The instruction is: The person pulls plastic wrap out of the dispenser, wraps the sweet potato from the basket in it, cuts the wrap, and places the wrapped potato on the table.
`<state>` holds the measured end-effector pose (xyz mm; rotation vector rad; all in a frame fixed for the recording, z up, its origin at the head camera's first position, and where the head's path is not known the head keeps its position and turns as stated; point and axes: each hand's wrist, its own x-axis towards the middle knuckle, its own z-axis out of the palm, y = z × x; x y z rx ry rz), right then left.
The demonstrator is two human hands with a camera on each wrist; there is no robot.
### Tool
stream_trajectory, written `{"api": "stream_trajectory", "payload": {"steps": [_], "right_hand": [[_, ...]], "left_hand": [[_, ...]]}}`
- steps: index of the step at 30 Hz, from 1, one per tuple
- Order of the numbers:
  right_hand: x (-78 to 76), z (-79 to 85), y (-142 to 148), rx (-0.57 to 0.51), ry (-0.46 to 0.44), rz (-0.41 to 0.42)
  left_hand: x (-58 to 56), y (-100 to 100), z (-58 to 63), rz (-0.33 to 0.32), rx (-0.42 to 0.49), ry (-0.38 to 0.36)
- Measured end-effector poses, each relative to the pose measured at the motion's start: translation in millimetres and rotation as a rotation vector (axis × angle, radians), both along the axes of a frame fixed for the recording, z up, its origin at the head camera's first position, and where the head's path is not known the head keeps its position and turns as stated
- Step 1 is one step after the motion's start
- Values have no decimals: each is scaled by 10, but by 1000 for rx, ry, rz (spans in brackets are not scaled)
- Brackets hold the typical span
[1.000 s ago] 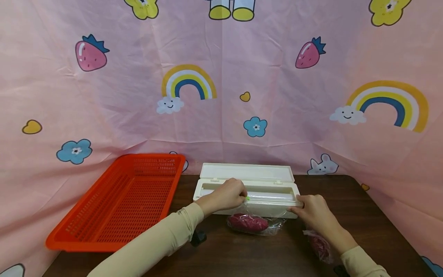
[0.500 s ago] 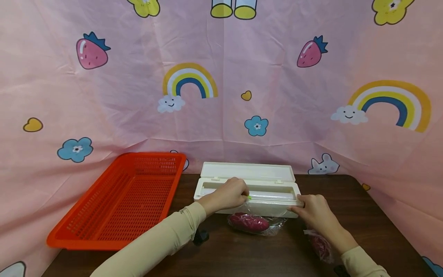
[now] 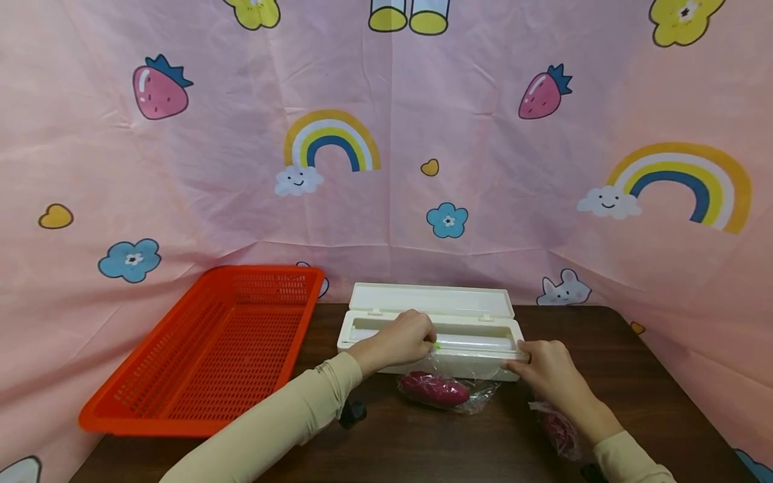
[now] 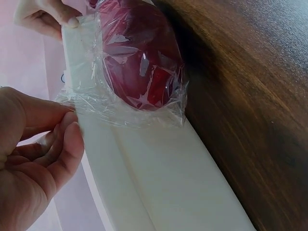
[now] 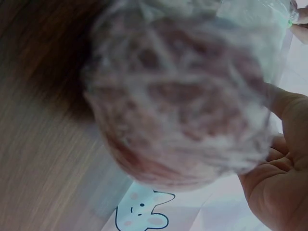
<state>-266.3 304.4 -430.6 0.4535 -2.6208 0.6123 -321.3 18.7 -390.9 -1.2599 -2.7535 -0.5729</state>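
A white cling film box (image 3: 449,365) lies with its lid (image 3: 429,300) raised and a roll of film (image 3: 471,342) inside. My left hand (image 3: 401,339) is at its front edge, thumb and fingers pinching a small green slide cutter (image 3: 437,345). Clear film (image 4: 94,103) hangs from that edge over the box front, around a smooth, dark red oblong thing (image 3: 435,389) on the table. At the box's right end, my right hand (image 3: 549,365) grips the corner. Below its wrist lies a second reddish thing (image 3: 558,433) wrapped in crumpled film, large and blurred in the right wrist view.
To the left, an orange-red perforated basket (image 3: 241,362) stands on the dark wooden table (image 3: 423,449). A small black object (image 3: 352,414) lies beside the left sleeve. Pink patterned cloth (image 3: 483,261) rises behind the table.
My left hand has edged slightly right along the box front with the green slide cutter. The right hand and the wrapped things stay in place.
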Motion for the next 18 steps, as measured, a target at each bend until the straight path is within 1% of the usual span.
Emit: {"api": "stream_trajectory", "payload": {"steps": [10,14,18], "right_hand": [[6,-5,-13,-7,-21,-17],[1,-8,-20,2,-7,-21],[0,-9,-22,10,8,-26]], "left_hand": [[-10,33,-19,-4,-3,24],[-12,59,-12,-1,-12,41],[-14,82,-5,-2,-7,38]]}}
